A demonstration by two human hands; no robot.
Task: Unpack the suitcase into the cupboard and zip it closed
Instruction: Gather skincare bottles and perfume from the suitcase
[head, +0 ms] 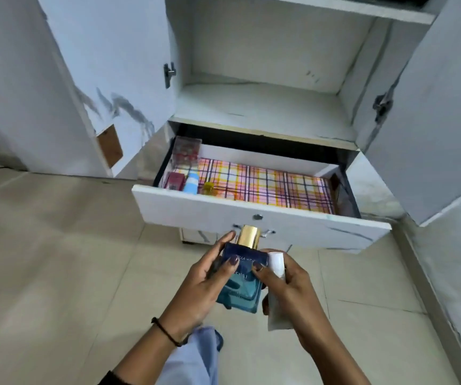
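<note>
Down low, in the head view, just before the pulled-out white drawer (251, 226): a square blue glass perfume bottle (240, 276) with a gold cylindrical cap (248, 237), held above the floor between both hands, cap toward the white cupboard (251, 107). Reads "LLA VIT" on the dark upper label, the ends cut off by the thumbs; lower lettering too faint to make out.

Left hand (204, 284): curled round the bottle's left side, thumb on the label, a thin black band (165, 332) at the wrist. Right hand (285, 284): closed round a white tube-like packet (276, 263) that sticks out above and below the palm, thumb laid on the bottle's front.

Inside the drawer, a pink, yellow and purple plaid liner (265, 187); at its left end a small pink box (174, 181), a pale blue and white little bottle (191, 183) and a tiny yellow bottle (208, 187) side by side, with a clear plastic packet (186, 151) leaning behind them. On the drawer front, a round metal lock (257, 217); the handle below partly hidden by the gold cap.

Either side, two white cupboard doors, left (107, 65) and right (446, 120), swung wide. Underfoot, beige floor tiles (43, 245) and a pale blue trouser leg (196, 357).
</note>
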